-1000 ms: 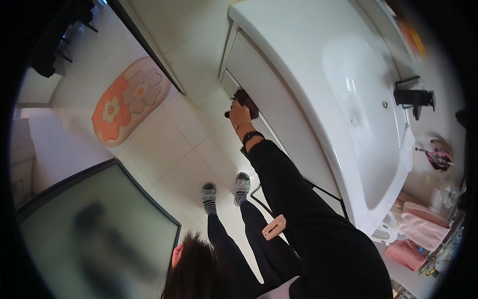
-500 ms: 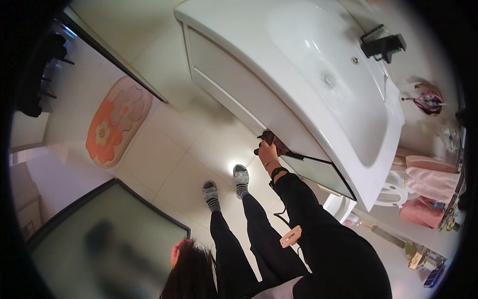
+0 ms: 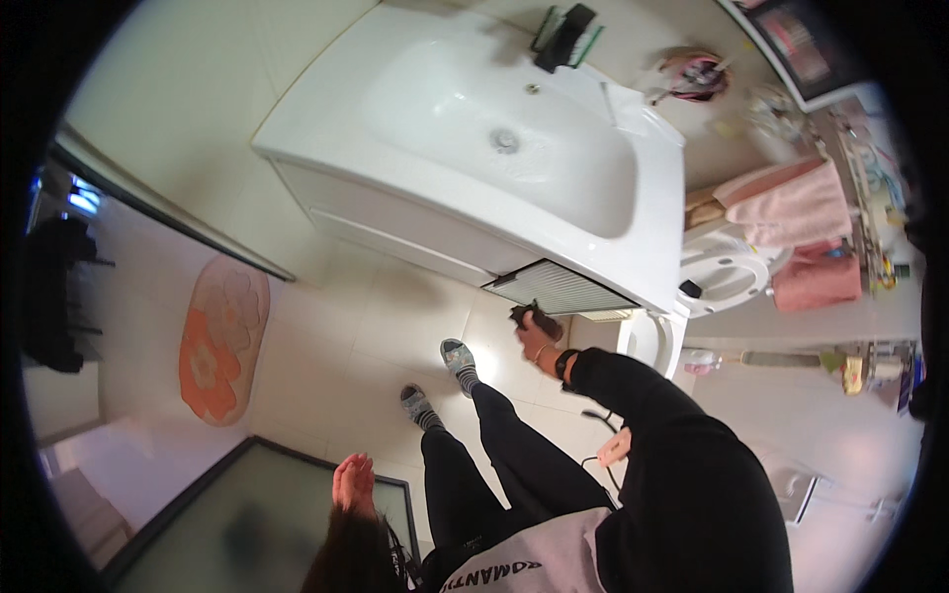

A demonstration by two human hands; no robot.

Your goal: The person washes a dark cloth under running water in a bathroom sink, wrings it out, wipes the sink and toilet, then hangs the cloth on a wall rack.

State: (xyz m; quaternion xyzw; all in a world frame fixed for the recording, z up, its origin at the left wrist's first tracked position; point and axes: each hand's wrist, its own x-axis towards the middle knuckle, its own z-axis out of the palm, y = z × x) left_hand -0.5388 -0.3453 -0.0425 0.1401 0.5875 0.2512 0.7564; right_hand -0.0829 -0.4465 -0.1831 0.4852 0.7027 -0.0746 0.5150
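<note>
Right hand with a dark cloth at the vanity's lower edge

The left hand [image 3: 354, 484] hangs near the body, fingers loosely together, holding nothing. Farther out, the right hand [image 3: 539, 341] grips a dark cloth [image 3: 524, 317], raised just under the pulled-out drawer [image 3: 559, 288] beneath the white basin [image 3: 474, 198], seemingly to wipe there.

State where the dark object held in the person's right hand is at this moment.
In the head view, right of centre: the dark object sits in the right hand, just below the white sink cabinet and its open drawer.
</note>
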